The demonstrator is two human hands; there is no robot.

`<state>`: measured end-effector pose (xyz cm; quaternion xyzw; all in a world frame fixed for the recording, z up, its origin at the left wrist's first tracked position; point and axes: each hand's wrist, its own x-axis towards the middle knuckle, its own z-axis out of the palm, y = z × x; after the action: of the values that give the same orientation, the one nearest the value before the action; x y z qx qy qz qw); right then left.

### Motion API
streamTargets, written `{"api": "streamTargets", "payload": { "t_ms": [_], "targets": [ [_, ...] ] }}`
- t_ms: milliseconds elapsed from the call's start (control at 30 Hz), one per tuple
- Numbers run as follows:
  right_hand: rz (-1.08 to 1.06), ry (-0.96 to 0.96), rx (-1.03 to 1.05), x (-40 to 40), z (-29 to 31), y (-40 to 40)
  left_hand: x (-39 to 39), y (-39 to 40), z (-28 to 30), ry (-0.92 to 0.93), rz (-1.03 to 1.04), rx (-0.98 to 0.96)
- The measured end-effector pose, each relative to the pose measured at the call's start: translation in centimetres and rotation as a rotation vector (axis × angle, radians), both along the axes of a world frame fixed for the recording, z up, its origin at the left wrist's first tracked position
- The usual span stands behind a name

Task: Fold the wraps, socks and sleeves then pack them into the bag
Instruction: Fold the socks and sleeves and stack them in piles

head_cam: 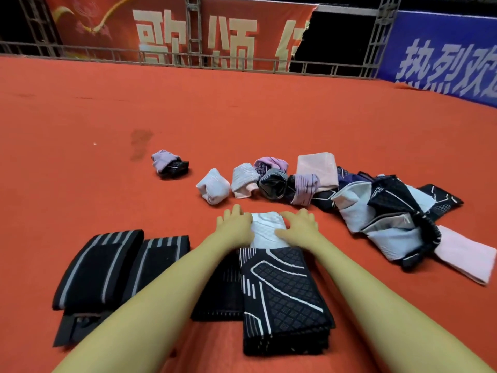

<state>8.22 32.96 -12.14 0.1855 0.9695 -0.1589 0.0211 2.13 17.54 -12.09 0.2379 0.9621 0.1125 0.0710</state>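
A white patterned sleeve (266, 229) lies folded on the red carpet, just beyond a stack of black sleeves with white lines (282, 297). My left hand (236, 224) presses on the white sleeve's left edge and my right hand (298, 227) on its right edge, fingers spread. Two black wraps with grey stripes (107, 267) lie side by side at the left. Several rolled sock pairs (242, 181) sit in a row further away. No bag is in view.
A loose pile of white, black and pink sleeves (392, 211) lies at the right, with a folded pink piece (320, 168) behind it. One sock roll (169, 164) sits apart at the left. A metal railing (188, 60) and banners bound the far carpet edge.
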Motion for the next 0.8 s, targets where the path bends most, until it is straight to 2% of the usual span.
{"api": "streamTargets", "payload": {
  "t_ms": [33,100,167,233,300,433,567,667,733,800],
  "targets": [
    [0.004,0.042,0.006,0.0,0.1,0.1,-0.2,0.1,0.3,0.011,-0.016,-0.013],
    [-0.002,0.266,-0.028,-0.2,0.2,0.2,-0.5,0.3,0.9,0.049,-0.027,0.014],
    [-0.044,0.519,-0.060,-0.5,0.8,0.3,-0.8,1.1,1.4,0.087,-0.037,0.103],
    [-0.092,0.633,-0.033,-1.2,1.7,0.6,-1.2,2.1,2.0,0.114,-0.075,0.208],
    [-0.106,0.619,0.026,-2.2,2.5,1.5,-1.8,3.4,2.7,0.126,-0.125,0.300],
    [-0.053,0.414,0.070,-3.8,2.9,4.2,-3.2,6.7,4.0,0.111,-0.192,0.424],
    [-0.015,0.243,0.366,-4.1,2.5,5.6,-4.0,8.7,3.8,0.002,-0.204,0.385],
    [0.074,0.220,0.476,-3.8,1.9,5.8,-3.9,8.8,3.4,-0.042,-0.226,0.312],
    [0.068,0.323,0.384,-3.4,2.2,5.8,-3.5,8.5,3.3,-0.076,-0.243,0.310],
    [0.007,0.467,0.088,-2.7,3.3,5.1,-2.8,7.6,3.7,-0.088,-0.262,0.424]
  ]
}}
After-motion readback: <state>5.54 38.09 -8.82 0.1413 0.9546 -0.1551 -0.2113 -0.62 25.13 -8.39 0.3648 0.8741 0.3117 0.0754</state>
